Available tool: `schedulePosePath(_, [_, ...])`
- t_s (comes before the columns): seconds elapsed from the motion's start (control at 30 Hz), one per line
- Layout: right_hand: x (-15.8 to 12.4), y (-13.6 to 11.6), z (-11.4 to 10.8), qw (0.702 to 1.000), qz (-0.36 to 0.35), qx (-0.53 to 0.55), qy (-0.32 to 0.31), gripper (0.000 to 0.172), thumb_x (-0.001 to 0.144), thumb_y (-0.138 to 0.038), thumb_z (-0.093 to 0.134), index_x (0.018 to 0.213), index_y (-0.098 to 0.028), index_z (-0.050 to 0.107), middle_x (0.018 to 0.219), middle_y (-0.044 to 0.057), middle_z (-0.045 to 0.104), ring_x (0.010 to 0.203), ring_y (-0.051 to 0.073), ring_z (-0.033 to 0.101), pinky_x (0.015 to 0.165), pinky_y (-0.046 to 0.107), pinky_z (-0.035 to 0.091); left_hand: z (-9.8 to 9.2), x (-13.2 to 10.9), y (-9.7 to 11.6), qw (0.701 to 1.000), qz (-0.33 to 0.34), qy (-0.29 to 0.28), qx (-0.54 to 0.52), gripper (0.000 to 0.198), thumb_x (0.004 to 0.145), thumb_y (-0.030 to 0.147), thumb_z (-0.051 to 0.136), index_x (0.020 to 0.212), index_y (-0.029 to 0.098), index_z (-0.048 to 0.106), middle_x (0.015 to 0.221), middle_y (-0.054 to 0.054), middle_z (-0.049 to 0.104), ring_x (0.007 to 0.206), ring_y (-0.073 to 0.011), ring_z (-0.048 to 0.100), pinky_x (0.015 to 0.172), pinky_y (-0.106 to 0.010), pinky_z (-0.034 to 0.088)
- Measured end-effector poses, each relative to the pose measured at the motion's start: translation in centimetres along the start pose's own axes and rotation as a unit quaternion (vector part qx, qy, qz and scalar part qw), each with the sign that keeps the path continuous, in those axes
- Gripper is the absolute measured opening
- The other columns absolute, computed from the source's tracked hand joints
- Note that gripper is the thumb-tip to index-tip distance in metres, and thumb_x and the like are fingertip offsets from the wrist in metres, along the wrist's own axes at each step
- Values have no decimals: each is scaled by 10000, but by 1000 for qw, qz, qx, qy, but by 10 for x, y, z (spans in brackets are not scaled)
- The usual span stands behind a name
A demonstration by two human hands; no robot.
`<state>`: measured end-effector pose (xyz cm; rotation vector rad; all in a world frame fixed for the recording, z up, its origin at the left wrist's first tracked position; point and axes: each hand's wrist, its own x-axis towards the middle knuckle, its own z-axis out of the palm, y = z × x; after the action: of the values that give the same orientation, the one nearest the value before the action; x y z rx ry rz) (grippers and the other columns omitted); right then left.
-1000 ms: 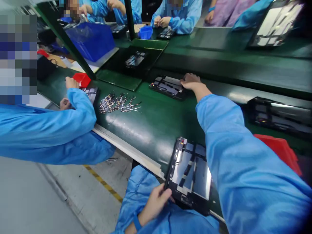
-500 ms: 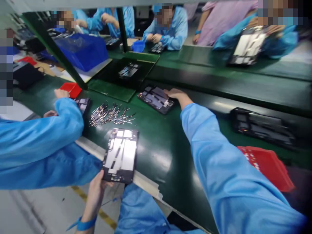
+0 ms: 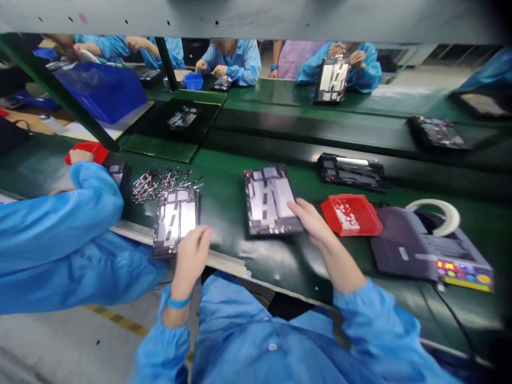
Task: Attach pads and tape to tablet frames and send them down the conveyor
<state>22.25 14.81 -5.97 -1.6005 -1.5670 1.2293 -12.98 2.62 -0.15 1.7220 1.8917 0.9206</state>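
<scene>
My right hand (image 3: 314,221) grips the right edge of an opened tablet (image 3: 269,198), its fingers hidden underneath and the thumb on top. The tablet's inside shows grey panels and dark strips, and it lies at or just above the green bench. My left hand (image 3: 193,256), fingers curled together, is at the lower right corner of a second opened tablet (image 3: 176,218) by the bench's front edge. Whether anything is between those fingers is hidden. Behind this second tablet lies a pile of small thin cable-like parts (image 3: 160,181).
Right of me are a red tray (image 3: 352,213) with small white pieces and a tape dispenser (image 3: 404,245) with a tape roll. Another opened tablet (image 3: 354,173) lies behind the tray. A co-worker's sleeve (image 3: 80,205) is close on my left. A grey shelf (image 3: 256,21) hangs overhead.
My right hand has brought its tablet from the back of the bench towards me. My left hand has shifted from the second tablet's lower left corner to its lower right. My view has turned right.
</scene>
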Motion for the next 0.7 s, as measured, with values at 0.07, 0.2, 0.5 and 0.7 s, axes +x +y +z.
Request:
schedulePosePath(0.07, [-85, 33, 7, 988, 94, 108, 49, 462, 941, -761, 584, 1069, -318, 615, 1097, 124, 801, 1038, 363, 769, 885, 480, 645, 44, 25, 35, 993, 82, -87, 6, 270, 1090, 386, 492, 969, 263, 700, 995, -44, 804, 986, -252, 718, 927, -362, 539])
schedulePosePath(0.2, [-177, 65, 7, 975, 159, 106, 109, 435, 901, -767, 589, 989, -342, 618, 1070, 106, 806, 1090, 381, 773, 918, 508, 655, 127, 60, 83, 967, 101, -209, 101, 192, 1128, 328, 565, 1033, 227, 697, 961, -75, 801, 987, -262, 750, 888, -352, 543])
schedulePosePath(0.5, [-175, 63, -33, 970, 229, -42, -75, 545, 980, -828, 439, 812, -318, 531, 557, 59, 637, 534, 330, 685, 581, 453, 530, 191, 68, 124, 921, 136, -264, 253, 232, 1119, 336, 598, 1216, 154, 704, 1106, -162, 827, 1050, -323, 796, 850, -366, 531])
schedulePosePath(0.7, [-148, 50, -55, 986, 92, -139, 17, 418, 1028, -667, 491, 795, -322, 526, 715, 67, 725, 734, 339, 714, 750, 438, 490, 192, 55, 130, 912, 165, -213, 308, 208, 1102, 223, 550, 1170, 154, 733, 1108, -165, 804, 1129, -331, 727, 901, -401, 523])
